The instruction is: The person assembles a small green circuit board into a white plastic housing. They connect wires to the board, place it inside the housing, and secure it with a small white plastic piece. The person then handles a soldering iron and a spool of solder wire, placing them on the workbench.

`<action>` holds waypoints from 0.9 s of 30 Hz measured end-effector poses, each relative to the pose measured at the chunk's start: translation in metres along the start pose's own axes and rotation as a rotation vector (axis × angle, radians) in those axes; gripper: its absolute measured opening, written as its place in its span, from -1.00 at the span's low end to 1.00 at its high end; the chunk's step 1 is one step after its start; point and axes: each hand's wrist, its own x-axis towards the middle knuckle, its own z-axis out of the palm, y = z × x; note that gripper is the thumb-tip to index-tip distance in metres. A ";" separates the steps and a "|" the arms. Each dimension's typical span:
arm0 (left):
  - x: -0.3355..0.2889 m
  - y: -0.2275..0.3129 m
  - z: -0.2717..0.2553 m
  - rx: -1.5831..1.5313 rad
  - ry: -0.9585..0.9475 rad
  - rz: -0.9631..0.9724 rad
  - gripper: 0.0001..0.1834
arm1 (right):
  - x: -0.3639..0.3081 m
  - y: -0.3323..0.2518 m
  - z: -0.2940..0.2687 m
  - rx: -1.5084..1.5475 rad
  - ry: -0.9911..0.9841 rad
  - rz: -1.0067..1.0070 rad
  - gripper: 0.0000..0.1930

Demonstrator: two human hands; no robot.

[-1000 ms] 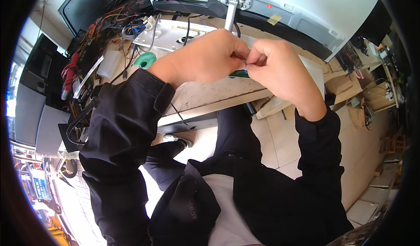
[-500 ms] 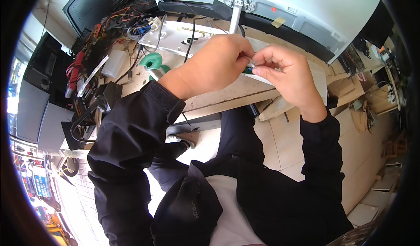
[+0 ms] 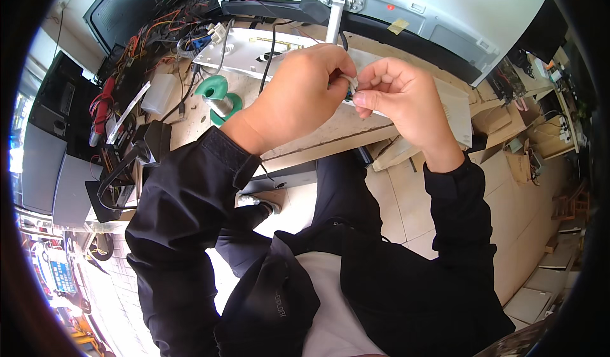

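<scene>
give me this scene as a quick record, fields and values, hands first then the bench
left hand: fingers curled, closed on a small pale piece
right hand: thumb and fingertips beside that piece; grip on it unclear
under the hands: long white panel on the bench
left of the hands: green spool, pale plastic box
behind: large pale panel with a metal arm

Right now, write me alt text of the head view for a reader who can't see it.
A person's left hand pinches a small pale item, mostly hidden, with the right hand close beside it, above a cluttered workbench. A green spool sits to their left; a long white panel lies behind.
</scene>
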 end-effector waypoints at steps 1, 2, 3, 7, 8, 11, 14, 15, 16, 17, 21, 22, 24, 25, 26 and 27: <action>-0.001 0.001 0.000 -0.014 0.004 -0.009 -0.87 | 0.000 0.001 0.002 0.020 0.005 0.003 -0.86; -0.003 0.002 0.000 -0.028 0.007 -0.017 -0.86 | 0.000 0.002 0.003 0.040 0.011 0.005 -0.86; -0.005 0.003 -0.001 -0.040 0.011 -0.028 -0.86 | 0.000 0.002 0.005 0.038 0.025 0.014 -0.86; -0.013 0.005 0.003 -0.252 -0.079 -0.070 -0.81 | 0.001 0.002 0.005 0.035 0.056 0.032 -0.85; -0.014 0.008 0.005 -0.301 -0.108 -0.129 -0.79 | 0.003 0.003 0.003 0.035 0.058 0.032 -0.85; -0.020 0.001 0.015 -0.382 -0.072 -0.182 -0.74 | 0.005 0.004 0.002 0.062 0.056 0.043 -0.81; -0.022 0.001 0.020 -0.423 0.007 -0.187 -0.76 | 0.006 0.007 -0.003 -0.070 -0.009 0.051 -0.76; -0.023 0.000 0.022 -0.391 0.030 -0.163 -0.78 | 0.005 0.008 -0.003 -0.084 0.000 0.030 -0.75; -0.024 -0.001 0.024 -0.358 0.054 -0.138 -0.80 | 0.002 0.009 -0.002 -0.097 0.008 0.009 -0.74; -0.025 -0.002 0.025 -0.324 0.079 -0.114 -0.83 | -0.001 0.010 -0.001 -0.110 0.015 -0.012 -0.73; -0.025 -0.002 0.023 -0.302 0.102 -0.127 -0.85 | -0.021 0.007 -0.003 -0.304 -0.009 -0.153 -0.73; -0.024 -0.001 0.024 -0.299 0.114 -0.135 -0.85 | -0.022 0.012 -0.004 -0.235 -0.007 -0.118 -0.73; -0.025 0.001 0.024 -0.259 0.126 -0.148 -0.85 | -0.024 0.018 -0.004 -0.170 -0.001 -0.091 -0.73; -0.027 0.003 0.024 -0.221 0.127 -0.154 -0.84 | -0.024 0.019 -0.001 -0.174 0.004 -0.100 -0.72; -0.028 0.004 0.024 -0.184 0.128 -0.159 -0.83 | -0.023 0.020 0.001 -0.178 0.009 -0.110 -0.72; -0.029 0.004 0.025 -0.181 0.137 -0.159 -0.82 | -0.023 0.022 0.004 -0.203 0.019 -0.163 -0.71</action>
